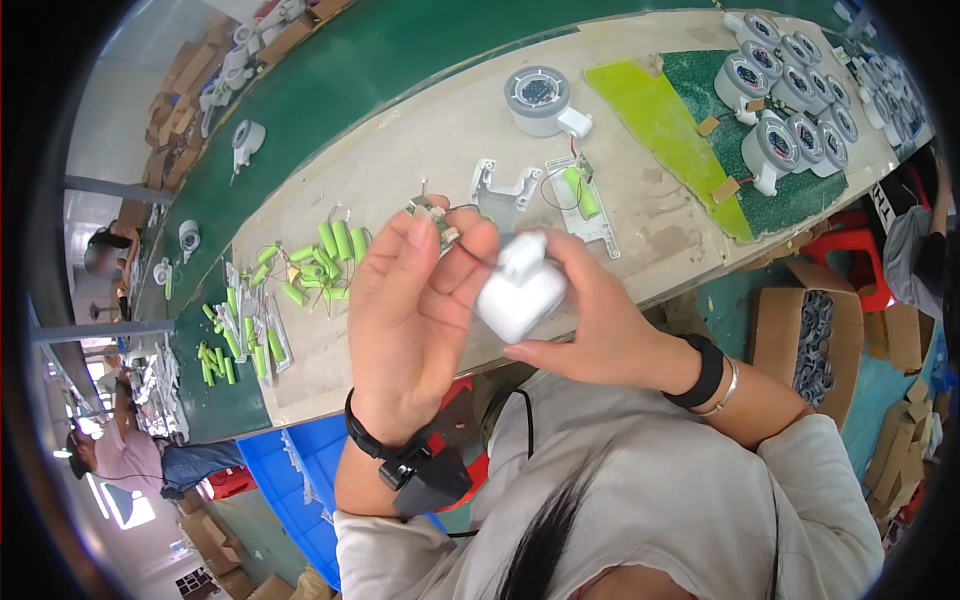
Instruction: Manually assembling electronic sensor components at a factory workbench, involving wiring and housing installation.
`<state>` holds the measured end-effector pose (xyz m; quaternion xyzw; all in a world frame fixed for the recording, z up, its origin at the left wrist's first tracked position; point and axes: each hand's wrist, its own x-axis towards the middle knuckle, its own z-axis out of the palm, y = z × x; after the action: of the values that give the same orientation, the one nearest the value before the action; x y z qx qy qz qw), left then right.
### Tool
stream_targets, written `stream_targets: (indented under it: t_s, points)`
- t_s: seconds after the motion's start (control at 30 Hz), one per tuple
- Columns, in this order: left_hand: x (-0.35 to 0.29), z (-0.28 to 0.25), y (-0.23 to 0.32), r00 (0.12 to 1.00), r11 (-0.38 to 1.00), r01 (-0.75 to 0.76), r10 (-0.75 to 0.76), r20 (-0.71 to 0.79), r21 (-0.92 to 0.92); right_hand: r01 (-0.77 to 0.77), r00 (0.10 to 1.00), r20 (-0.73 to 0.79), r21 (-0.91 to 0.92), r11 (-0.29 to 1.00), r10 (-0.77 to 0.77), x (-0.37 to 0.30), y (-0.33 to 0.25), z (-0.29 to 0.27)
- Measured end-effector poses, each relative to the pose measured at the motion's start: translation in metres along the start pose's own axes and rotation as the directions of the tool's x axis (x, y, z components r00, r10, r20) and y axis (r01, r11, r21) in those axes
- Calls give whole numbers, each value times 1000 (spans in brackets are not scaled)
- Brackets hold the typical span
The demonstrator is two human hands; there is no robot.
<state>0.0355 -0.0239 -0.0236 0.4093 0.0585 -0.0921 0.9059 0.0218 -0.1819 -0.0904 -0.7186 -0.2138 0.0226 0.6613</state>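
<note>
Two hands meet above the workbench [440, 150]: the right hand [590, 320] grips a white plastic housing [520, 290], while the left hand [410, 310], at its nine o'clock, pinches a small circuit board [432, 215] at fingertips; green battery cells [335, 245] lie at ten o'clock.

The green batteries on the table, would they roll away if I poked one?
Probably. The green batteries look like smooth round cylinders lying on their sides on the flat table, so a poke could roll them. Thin wires on some might slow them. They look stiff, not squishy.
</note>
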Motion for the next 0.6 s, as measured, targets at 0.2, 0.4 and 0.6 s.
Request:
stream_targets:
  t_s: [0.2, 0.4, 0.6]
  points:
    - [-1, -7, 19, 988, 966, -105, 75, 133, 237, -600, 797, 579, 730, 328, 170, -2, -10, -23]
    - [-3, -1, 16, 977, 918, -199, 157, 147, 342, -616, 778, 626, 776, -138, 52, -5, -5, -29]
    - [-12, -2, 14, 974, 912, -222, 189, 127, 346, -628, 721, 692, 680, -378, 46, -11, -6, -32]
